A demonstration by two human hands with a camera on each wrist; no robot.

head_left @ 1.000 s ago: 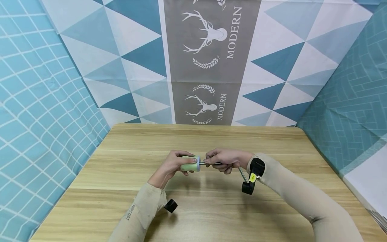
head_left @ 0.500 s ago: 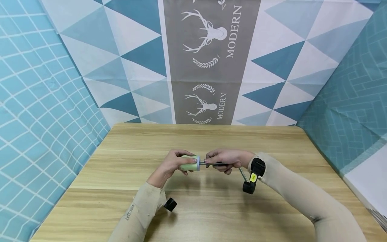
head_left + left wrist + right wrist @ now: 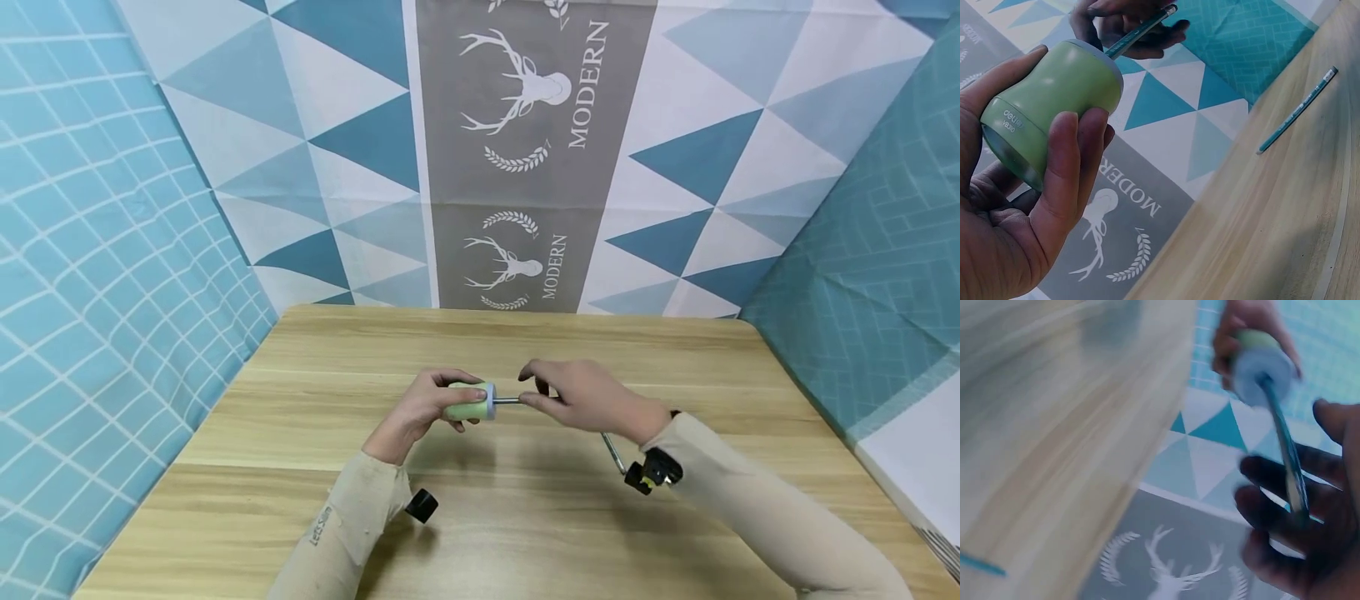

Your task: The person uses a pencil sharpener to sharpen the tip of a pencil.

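In my left hand [image 3: 427,407] I grip a light green pencil sharpener [image 3: 1054,94] with a pale blue-grey end facing right. A dark green pencil [image 3: 1286,450] sticks out of that end; its other end is hidden inside the sharpener. Around the outer part of the pencil, my right hand [image 3: 592,398] has loosened, with the thumb apart from the fingers in the right wrist view. Whether a finger still touches the pencil I cannot tell. Both hands hover above the wooden table.
A second green pencil [image 3: 1300,109] lies on the wooden table [image 3: 337,350], partly covered by my right wrist and its camera in the head view. Patterned cloth [image 3: 367,208] hangs behind the table and at both sides. A white surface [image 3: 918,450] stands at the right edge.
My right hand has let go of the pencil and turned, its fingers spreading and the wrist shifting right and slightly down. The left hand and sharpener have barely moved.
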